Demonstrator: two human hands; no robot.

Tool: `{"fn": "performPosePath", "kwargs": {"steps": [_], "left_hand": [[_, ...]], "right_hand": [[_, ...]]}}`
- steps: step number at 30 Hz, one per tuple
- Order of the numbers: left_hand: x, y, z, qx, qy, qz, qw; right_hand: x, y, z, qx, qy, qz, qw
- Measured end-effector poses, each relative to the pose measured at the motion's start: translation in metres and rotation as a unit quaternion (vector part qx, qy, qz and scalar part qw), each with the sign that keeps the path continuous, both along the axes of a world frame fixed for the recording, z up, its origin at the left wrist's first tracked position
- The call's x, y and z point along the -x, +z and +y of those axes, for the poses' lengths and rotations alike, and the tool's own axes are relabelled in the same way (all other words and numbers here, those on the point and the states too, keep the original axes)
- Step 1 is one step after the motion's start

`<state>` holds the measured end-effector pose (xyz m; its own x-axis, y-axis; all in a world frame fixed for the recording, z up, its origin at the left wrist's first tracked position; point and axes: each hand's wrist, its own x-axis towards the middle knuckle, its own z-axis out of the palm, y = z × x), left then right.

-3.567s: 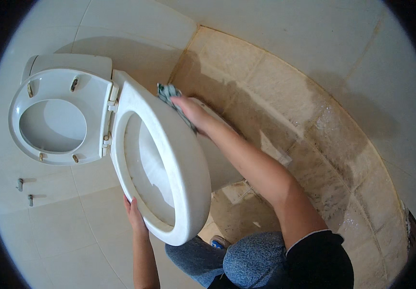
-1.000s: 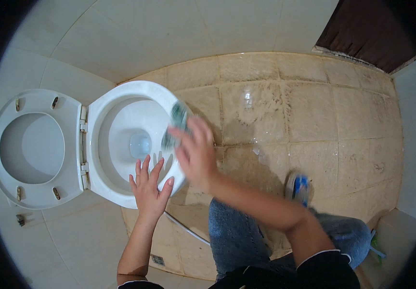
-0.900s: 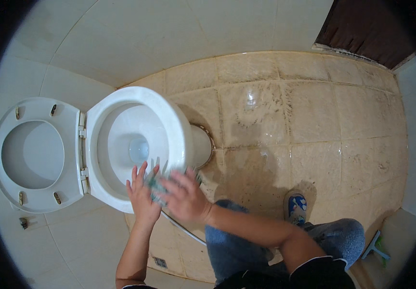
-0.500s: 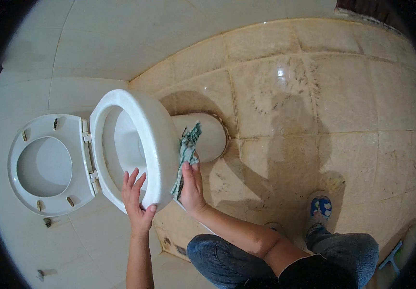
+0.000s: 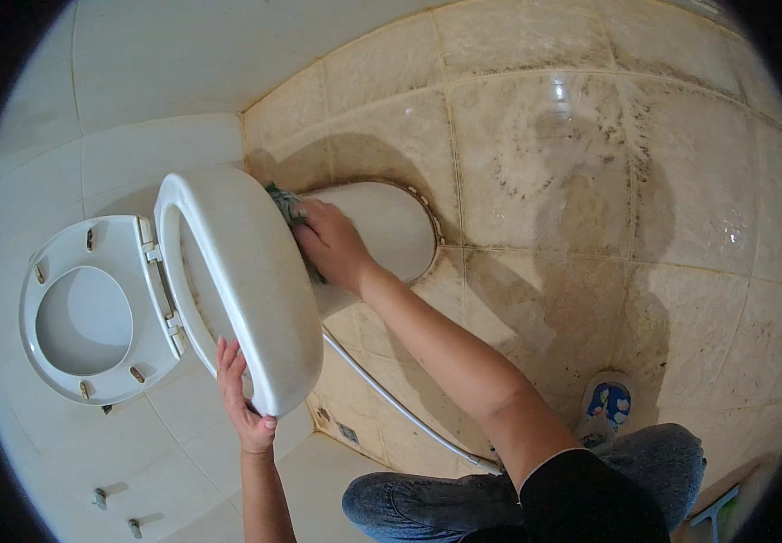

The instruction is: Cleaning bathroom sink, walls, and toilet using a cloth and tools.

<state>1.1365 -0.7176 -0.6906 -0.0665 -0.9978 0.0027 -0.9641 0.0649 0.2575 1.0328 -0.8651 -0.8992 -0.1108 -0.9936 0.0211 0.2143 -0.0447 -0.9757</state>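
A white toilet bowl (image 5: 269, 281) stands at the left, and its raised seat (image 5: 148, 376) leans back on hinges against the lid. My left hand (image 5: 244, 407) grips the near end of the rim, fingers over the inner edge and thumb on the outside. Farther along, my right hand (image 5: 329, 240) presses a crumpled green-and-white cloth (image 5: 284, 204) against the outer side of the bowl, just above the base (image 5: 391, 226). Part of the cloth is hidden under the palm and fingers.
A grey hose (image 5: 382, 396) runs from behind the bowl towards my knees. Stained beige tiles (image 5: 536, 172) cover the floor, with a small drain (image 5: 348, 433) near the wall. My patterned shoe (image 5: 610, 400) is at the right; a blue-edged tool (image 5: 715, 511) lies in the lower right corner.
My right hand has moved away from me along the bowl's outer side, carrying the cloth, which is now bunched against it. My left hand stays on the rim. The view has shifted, revealing more hose.
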Motion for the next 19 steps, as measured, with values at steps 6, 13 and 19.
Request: {"fn": "performPosePath", "kwargs": {"steps": [6,13,19], "left_hand": [[-0.004,-0.001,0.002,0.009,0.016,-0.027,0.999],[-0.009,0.0,0.003,-0.016,0.024,-0.028,0.999],[-0.014,0.001,0.008,-0.03,0.026,-0.01,0.999]], "right_hand": [[0.004,-0.054,-0.043,-0.042,0.197,-0.059,0.978],[-0.008,-0.1,0.042,-0.311,-0.179,0.094,0.929],[-0.045,-0.008,0.116,0.004,-0.077,0.135,0.988]]}}
